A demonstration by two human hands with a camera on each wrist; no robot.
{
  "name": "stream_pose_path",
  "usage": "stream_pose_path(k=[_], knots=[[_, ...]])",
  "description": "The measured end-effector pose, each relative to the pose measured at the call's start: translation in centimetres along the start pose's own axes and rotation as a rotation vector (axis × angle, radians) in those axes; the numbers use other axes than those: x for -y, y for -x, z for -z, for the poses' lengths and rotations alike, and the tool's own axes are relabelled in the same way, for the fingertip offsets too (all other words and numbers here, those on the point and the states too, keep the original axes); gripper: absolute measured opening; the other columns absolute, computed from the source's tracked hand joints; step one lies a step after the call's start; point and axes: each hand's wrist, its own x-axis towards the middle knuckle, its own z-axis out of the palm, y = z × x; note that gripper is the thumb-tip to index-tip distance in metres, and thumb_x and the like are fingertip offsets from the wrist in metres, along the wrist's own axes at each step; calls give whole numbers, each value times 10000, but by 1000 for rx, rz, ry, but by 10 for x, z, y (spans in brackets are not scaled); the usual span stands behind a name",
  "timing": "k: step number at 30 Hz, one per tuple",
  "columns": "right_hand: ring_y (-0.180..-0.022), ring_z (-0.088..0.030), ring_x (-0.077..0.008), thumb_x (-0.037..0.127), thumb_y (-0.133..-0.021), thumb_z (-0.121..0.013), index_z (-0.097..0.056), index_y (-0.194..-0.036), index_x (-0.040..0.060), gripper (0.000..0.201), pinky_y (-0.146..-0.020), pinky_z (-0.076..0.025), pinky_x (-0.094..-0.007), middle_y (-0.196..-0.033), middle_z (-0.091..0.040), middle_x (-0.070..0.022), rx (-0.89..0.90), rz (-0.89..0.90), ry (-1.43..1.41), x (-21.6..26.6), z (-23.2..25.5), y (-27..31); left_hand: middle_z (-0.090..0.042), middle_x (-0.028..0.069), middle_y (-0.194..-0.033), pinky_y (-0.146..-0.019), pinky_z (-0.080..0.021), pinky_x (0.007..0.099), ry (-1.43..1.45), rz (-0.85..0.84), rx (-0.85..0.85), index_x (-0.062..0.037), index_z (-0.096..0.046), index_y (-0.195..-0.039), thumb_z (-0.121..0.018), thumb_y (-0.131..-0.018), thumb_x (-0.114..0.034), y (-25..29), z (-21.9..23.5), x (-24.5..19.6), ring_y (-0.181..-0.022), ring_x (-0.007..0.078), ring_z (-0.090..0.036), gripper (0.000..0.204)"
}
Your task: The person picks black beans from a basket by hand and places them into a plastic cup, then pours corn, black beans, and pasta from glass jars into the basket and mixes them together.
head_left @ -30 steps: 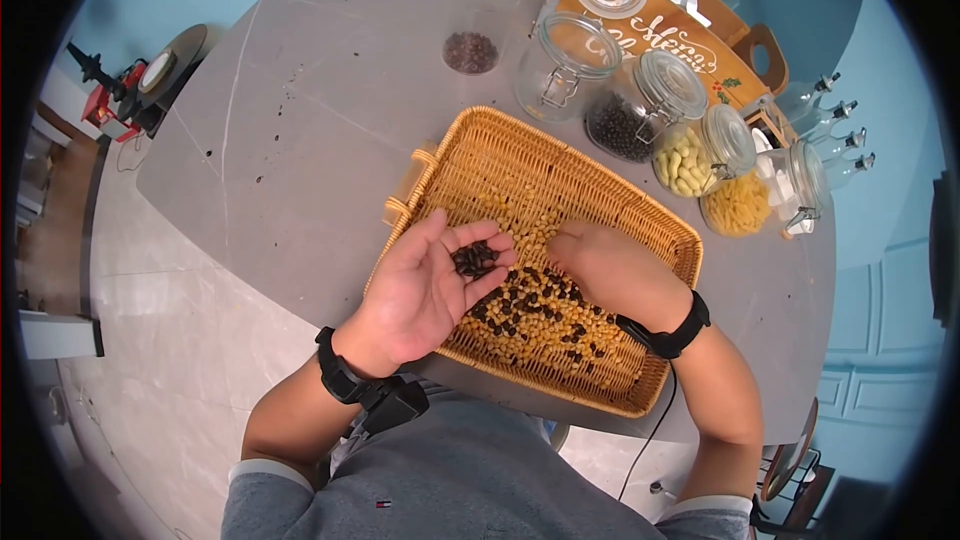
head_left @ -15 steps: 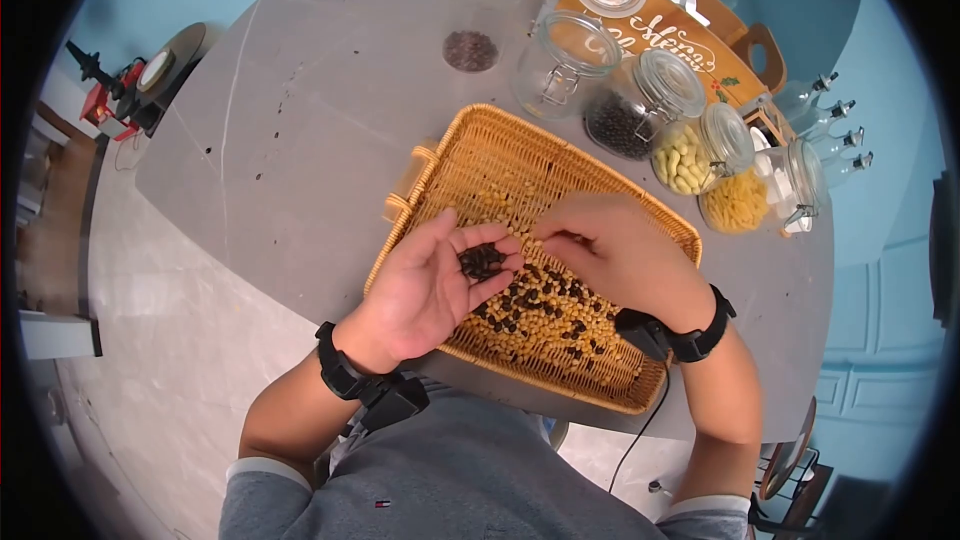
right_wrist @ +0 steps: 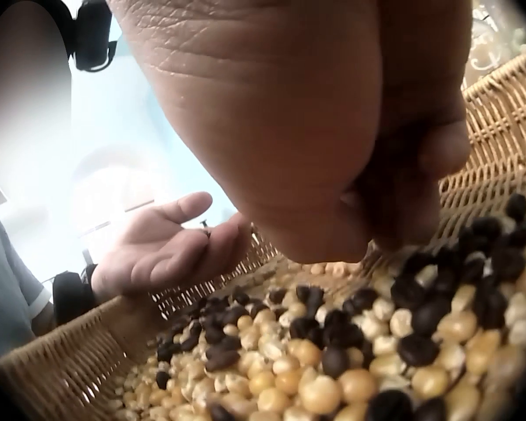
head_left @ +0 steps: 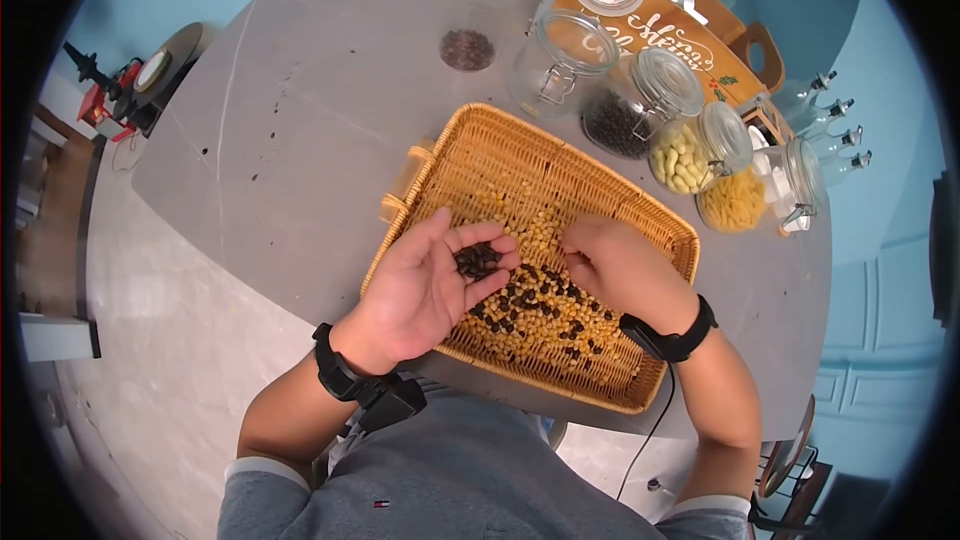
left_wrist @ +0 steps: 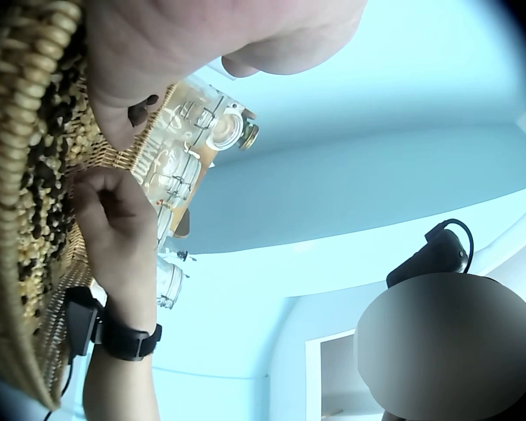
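Observation:
In the head view, the left hand (head_left: 415, 285) is palm up over the left side of a wicker basket (head_left: 560, 150), its bent fingers cupping a small pile of dark beans (head_left: 478, 260). Over the basket's middle, the right hand (head_left: 625, 265) is turned down with fingers and thumb curled. Yellow kernels mixed with dark beans (head_left: 545, 295) lie below and between the hands. The right wrist view has the curled right hand (right_wrist: 333, 132) just above the kernels (right_wrist: 320, 395); whether a bean is between its fingertips is hidden.
Behind the basket stand glass jars holding dark beans (head_left: 618, 125), pale pieces (head_left: 682, 160) and yellow pasta (head_left: 733, 202). A clear container with reddish beans (head_left: 467, 50) is farther back, near a wooden box (head_left: 660, 40). Glass bottles (head_left: 815, 120) stand at the right.
The right hand went left toward the left hand's fingers, then moved back right over the kernels. The left hand has stayed nearly still, cupping the dark beans.

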Motion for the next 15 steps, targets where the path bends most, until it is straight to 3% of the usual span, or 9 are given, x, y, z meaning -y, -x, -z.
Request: stream_pose_path(k=[2, 4, 10, 15], knots=[[-807, -605, -349, 43, -768, -666, -636, -869, 19, 108, -705, -497, -437, -832, -588, -134, 35, -24, -71, 1, 1, 1, -618, 146, -1168, -1053, -447, 375, 4, 5, -5, 31, -532, -1235, -377, -1044, -439, 0, 1, 1, -1149, 265, -583, 530], [-813, -603, -359, 39, -773, -656, -647, -920, 28, 147, -708, -496, -440, -842, -592, -134, 4, 75, -159, 3, -3, 4, -618, 145, -1169, -1054, -447, 377, -1, 3, 1, 28, -533, -1234, -378, -1044, -440, -1, 2, 1, -1149, 263, -582, 529], [-824, -611, -361, 27, -776, -640, -653, -996, 42, 221, -708, -499, -444, -860, -598, -132, 116, 74, -58, 0, -14, 4, -617, 144, -1166, -1058, -443, 386, 11, 3, 5, 26, -534, -1229, -385, -1043, -439, 0, 0, 0, -1148, 263, -581, 522], [-817, -626, -353, 24, -780, -641, -666, -980, 33, 201, -714, -512, -416, -856, -632, -145, 72, 56, -143, -3, -5, 3, -614, 148, -1172, -1059, -441, 384, 11, -3, 9, 29, -532, -1234, -387, -1043, -437, -1, 2, 1, -1153, 263, -579, 524]])
